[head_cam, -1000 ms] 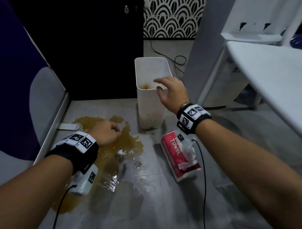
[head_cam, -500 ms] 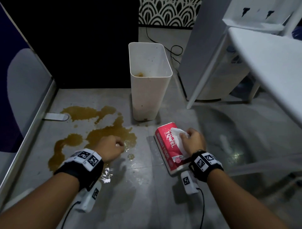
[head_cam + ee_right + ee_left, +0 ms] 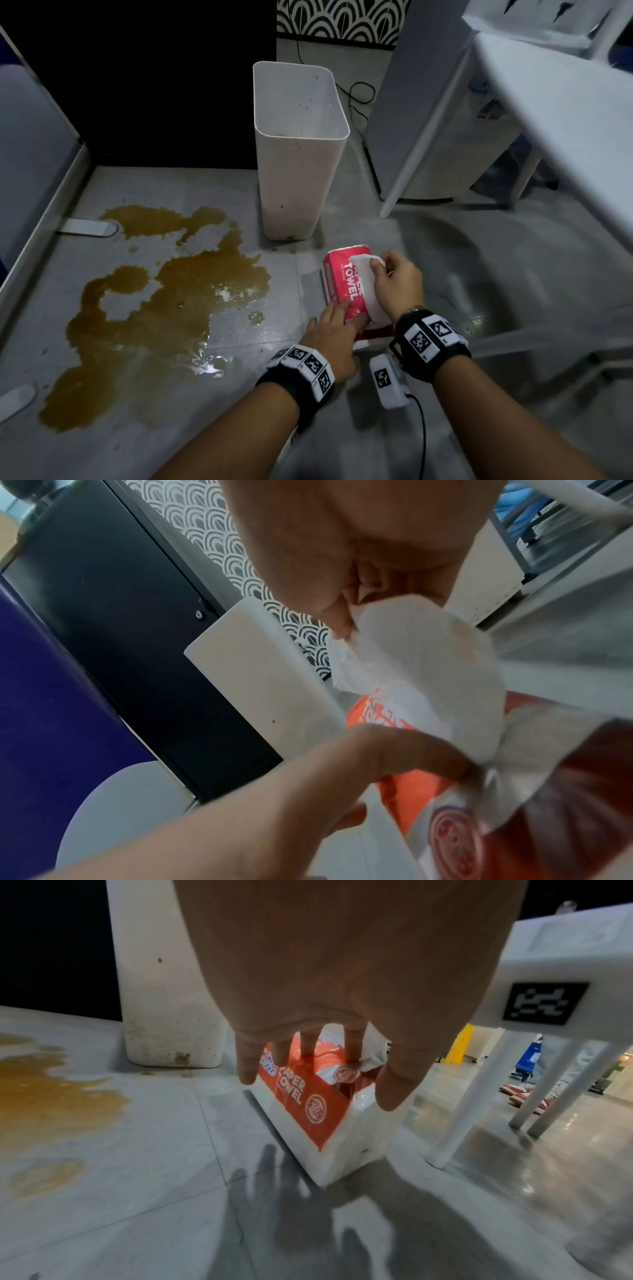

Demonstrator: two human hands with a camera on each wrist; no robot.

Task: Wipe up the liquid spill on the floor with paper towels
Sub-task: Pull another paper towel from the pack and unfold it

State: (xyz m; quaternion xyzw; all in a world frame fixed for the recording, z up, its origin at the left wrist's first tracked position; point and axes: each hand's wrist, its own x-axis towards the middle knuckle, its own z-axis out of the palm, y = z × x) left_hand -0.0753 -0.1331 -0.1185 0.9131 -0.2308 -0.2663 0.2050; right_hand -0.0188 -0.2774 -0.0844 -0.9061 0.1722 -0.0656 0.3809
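Both hands have come together on the red plastic paper-towel pack [image 3: 344, 289], at 3 o'clock of the brown liquid spill [image 3: 154, 308]: left hand [image 3: 329, 337] presses it flat-fingered, right hand [image 3: 394, 286] pinches a white paper sheet [image 3: 363, 274]. Wiping can soon begin.

- Left hand [image 3: 330, 337]: forearm reaching forward, fingers [image 3: 354, 1045] straight, tips pressing down on the towel pack [image 3: 339, 281].
- Right hand [image 3: 397, 286]: fingers curled, thumb and fingertips pinching a white paper sheet [image 3: 364, 277].
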